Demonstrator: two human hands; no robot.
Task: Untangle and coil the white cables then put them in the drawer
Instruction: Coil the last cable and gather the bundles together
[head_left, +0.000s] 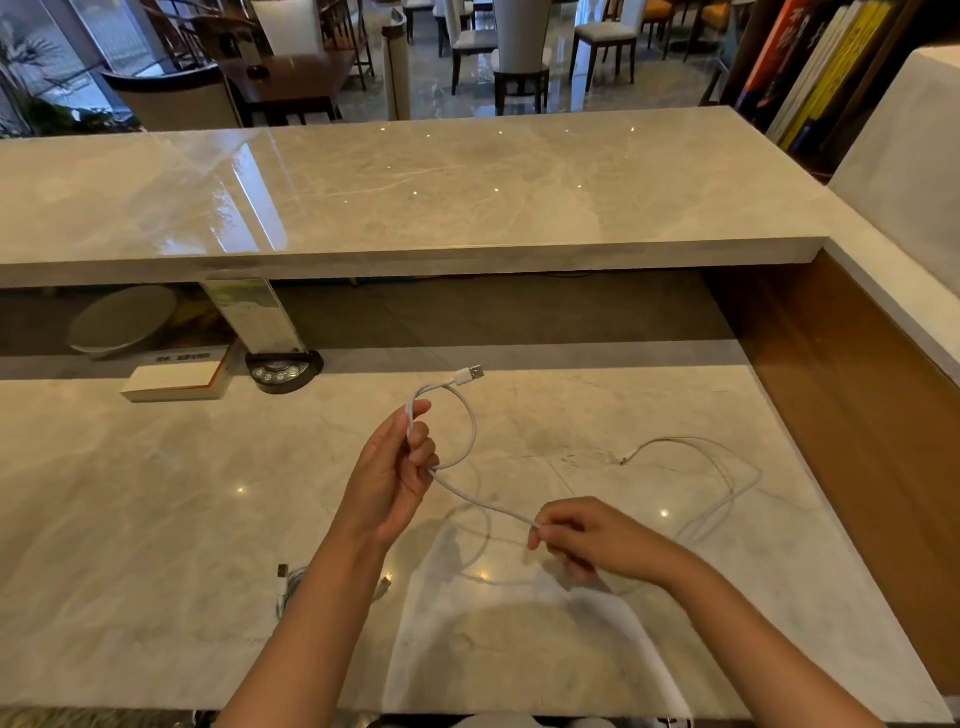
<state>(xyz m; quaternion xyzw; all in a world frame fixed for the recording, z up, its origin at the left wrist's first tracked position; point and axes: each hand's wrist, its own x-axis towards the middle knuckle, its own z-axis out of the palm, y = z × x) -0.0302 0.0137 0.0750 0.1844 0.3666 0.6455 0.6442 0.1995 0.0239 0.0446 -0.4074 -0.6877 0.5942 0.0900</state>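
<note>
The left hand (400, 467) is pinching the first loop of the white cable (470, 415); the right hand (582, 535) is gripping the strand just beside it; the slack is trailing rightward across the bench (156, 493), nearer the right hand.

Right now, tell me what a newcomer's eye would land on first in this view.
First, the thin white USB cable, looped in the air at centre above the pale marble counter. The left hand pinches the loop, with the plug poking up behind it, and the right hand grips the strand lower down. The cable's loose tail sprawls on the counter to the right.
</note>
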